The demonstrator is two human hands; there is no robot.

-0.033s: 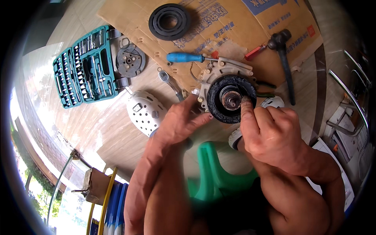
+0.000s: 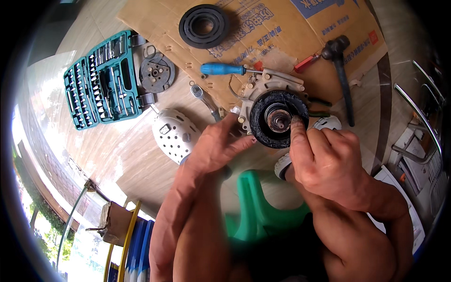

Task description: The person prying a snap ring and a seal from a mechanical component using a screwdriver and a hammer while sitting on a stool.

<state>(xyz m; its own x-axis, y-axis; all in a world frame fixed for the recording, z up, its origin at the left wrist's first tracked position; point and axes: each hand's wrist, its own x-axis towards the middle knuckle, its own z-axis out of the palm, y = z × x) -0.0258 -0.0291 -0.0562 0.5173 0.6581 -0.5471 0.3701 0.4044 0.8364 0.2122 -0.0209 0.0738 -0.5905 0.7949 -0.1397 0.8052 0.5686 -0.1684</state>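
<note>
A metal compressor (image 2: 249, 94) stands between my feet, with a greasy black ring-shaped coil (image 2: 259, 132) around its rusty shaft end (image 2: 280, 122). My left hand (image 2: 217, 143) grips the housing's left side, its thumb reaching to the coil's lower left edge; some fingertips are hidden. My right hand (image 2: 324, 152) has its index finger stretched onto the coil's inner right side. The other fingers are curled in, and the palm is hidden. A blue-handled screwdriver (image 2: 223, 69) lies just beyond the compressor. A ratchet wrench (image 2: 202, 97) lies beside my left hand.
A grooved black pulley (image 2: 203, 26) rests on flattened cardboard (image 2: 277, 23). At right lies a black hammer (image 2: 342, 75); at left, a round clutch plate (image 2: 157, 73) and a teal socket set case (image 2: 100, 80). A green plastic stool (image 2: 251, 207) is near, and a silver clog (image 2: 174, 134) covers my foot.
The compressor's coil and my right hand sit very slightly farther right. My left hand keeps its place on the housing.
</note>
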